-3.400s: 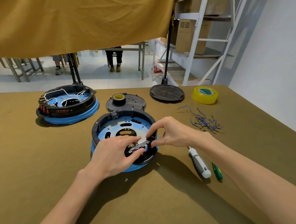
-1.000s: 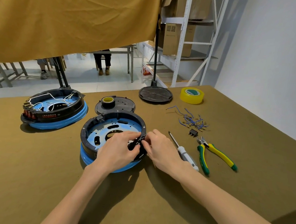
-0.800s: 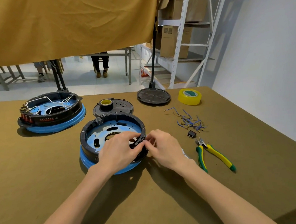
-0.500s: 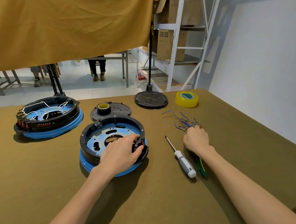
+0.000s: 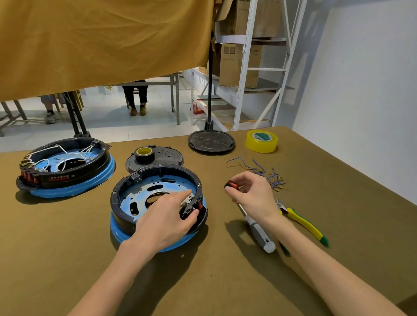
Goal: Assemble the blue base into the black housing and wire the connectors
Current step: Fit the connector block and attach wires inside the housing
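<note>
A black ring housing (image 5: 127, 184) sits on a blue base (image 5: 122, 235) in front of me, its blue plate showing inside. My left hand (image 5: 167, 218) rests over the housing's near right rim, its fingers curled on a black part with a red piece (image 5: 194, 207) at the rim. My right hand (image 5: 251, 197) hovers to the right of the housing and pinches a small black and red connector (image 5: 231, 184) between thumb and fingers. Loose blue wires (image 5: 262, 172) with metal ends lie just behind that hand.
A second wired housing on a blue base (image 5: 65, 168) stands at the left. A black lid with a tape roll (image 5: 154, 155), a black disc (image 5: 211, 139) and yellow tape (image 5: 261, 141) lie farther back. A screwdriver (image 5: 259, 231) and yellow-green pliers (image 5: 301, 221) lie under my right arm.
My right hand left the housing, reached to the wire pile at the right and now comes back lifted, pinching a small black and red connector. My left hand stayed on the rim.
</note>
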Tool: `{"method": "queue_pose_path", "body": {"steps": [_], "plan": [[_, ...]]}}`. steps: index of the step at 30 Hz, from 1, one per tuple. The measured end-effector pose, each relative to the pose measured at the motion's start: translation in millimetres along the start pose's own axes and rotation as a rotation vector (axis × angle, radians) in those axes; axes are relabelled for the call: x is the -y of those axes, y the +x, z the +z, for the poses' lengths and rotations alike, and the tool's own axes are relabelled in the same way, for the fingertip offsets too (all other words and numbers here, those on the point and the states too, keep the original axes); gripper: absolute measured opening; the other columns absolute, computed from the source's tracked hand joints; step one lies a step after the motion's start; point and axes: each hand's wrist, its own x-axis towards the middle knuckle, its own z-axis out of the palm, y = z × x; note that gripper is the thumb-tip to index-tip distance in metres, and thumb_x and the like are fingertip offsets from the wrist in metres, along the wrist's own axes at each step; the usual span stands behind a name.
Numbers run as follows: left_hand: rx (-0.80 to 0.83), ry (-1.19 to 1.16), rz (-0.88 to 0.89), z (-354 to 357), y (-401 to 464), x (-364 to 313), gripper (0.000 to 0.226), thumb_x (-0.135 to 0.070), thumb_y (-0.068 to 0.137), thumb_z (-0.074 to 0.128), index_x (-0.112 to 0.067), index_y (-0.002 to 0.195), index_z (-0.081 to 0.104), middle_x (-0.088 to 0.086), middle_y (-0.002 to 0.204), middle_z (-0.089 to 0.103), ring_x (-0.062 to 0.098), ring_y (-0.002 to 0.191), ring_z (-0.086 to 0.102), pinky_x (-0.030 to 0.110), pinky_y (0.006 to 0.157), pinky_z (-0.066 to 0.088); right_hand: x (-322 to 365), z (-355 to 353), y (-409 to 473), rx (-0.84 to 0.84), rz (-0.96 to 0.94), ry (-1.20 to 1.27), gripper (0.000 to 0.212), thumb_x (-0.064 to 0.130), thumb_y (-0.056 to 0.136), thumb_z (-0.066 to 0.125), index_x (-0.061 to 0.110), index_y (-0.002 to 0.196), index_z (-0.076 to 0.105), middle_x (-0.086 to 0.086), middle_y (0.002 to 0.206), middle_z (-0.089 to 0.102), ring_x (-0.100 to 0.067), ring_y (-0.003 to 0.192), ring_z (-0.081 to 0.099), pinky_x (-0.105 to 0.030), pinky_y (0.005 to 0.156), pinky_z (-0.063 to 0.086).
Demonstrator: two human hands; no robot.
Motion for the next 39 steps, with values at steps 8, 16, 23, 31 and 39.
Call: {"method": "queue_pose_path", "body": {"steps": [8,16,23,31,39], "plan": [[-0.137,-0.269,0.109,-9.4,-9.6,2.8,0.039,-0.043,0.093,0.064,-0.03,0.13,0.066,-0.023,0.118,0.067,-0.002,0.112,0.06,0.03,0.096,0.055,21.6,29.7,-30.9,0.217,0.006,0.309,0.018,0.0,0.089,0.074,0.004,0.106,0.072,-0.015,0.093,0.074,-0.026,0.074,0.076,-0.032,0.069,0.062],[-0.128,-0.318,0.183,-12.5,-10.6,4.9,0.026,-0.026,0.094,0.071,-0.03,0.119,0.075,-0.02,0.109,0.073,0.005,0.108,0.064,0.037,0.094,0.055,20.7,42.1,-40.5,0.175,-0.13,0.261,0.026,0.006,0.085,0.08,0.015,0.11,0.078,0.003,0.102,0.072,-0.019,0.09,0.075,-0.034,0.08,0.063],[-0.116,-0.285,0.188,-12.3,-9.7,3.7,0.027,-0.023,0.094,0.072,-0.03,0.12,0.075,-0.017,0.111,0.07,0.006,0.11,0.062,0.038,0.095,0.055,17.7,41.2,-44.2,0.141,-0.2,0.17,0.023,0.015,0.086,0.081,0.016,0.109,0.079,0.006,0.098,0.069,-0.017,0.089,0.071,-0.035,0.076,0.063],[-0.128,-0.325,0.111,-10.4,-6.6,7.5,0.036,-0.011,0.098,0.063,-0.03,0.128,0.071,-0.023,0.115,0.068,-0.002,0.113,0.06,0.018,0.099,0.049,11.9,42.6,-47.3,0.047,-0.213,0.125,0.017,0.012,0.088,0.078,0.017,0.104,0.08,0.01,0.093,0.072,-0.012,0.084,0.069,-0.019,0.07,0.055],[0.045,-0.286,-0.054,-17.3,1.1,14.0,0.042,-0.004,0.098,0.046,-0.031,0.114,0.075,-0.025,0.103,0.07,-0.013,0.101,0.061,0.01,0.085,0.048,4.2,45.4,-49.8,-0.03,-0.09,0.124,0.013,0.016,0.088,0.079,0.021,0.1,0.076,0.01,0.087,0.073,-0.008,0.082,0.068,-0.019,0.071,0.055]]}}
